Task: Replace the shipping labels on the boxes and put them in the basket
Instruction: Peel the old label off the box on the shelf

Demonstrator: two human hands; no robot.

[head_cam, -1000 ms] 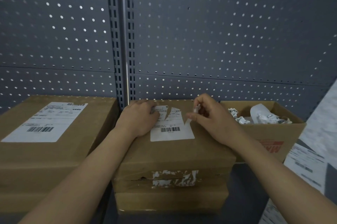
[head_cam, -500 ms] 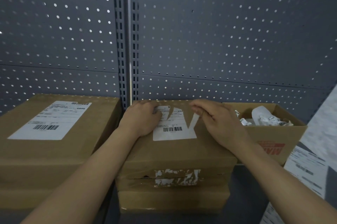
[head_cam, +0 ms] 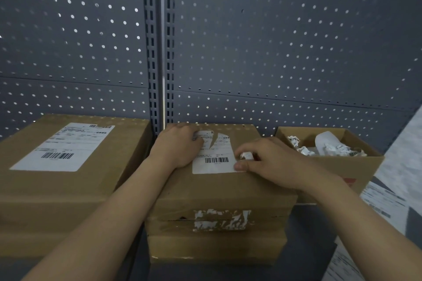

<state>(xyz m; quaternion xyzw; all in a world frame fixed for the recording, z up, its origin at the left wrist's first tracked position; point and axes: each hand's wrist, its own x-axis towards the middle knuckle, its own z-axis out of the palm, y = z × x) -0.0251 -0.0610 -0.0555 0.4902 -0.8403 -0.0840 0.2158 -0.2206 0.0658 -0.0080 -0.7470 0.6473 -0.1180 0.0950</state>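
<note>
Right hand now lower, pinching crumpled white paper scrap; left hand flat on torn white rectangular label, matte brown cardboard box.

Two shipping labels show: the torn label between the left grip and right grip, and the whole label well left of both. There are three cardboard box tops: the labelled centre box under the grips, the labelled left box, and one open box just right of the right grip, holding several crumpled label scraps.
</note>
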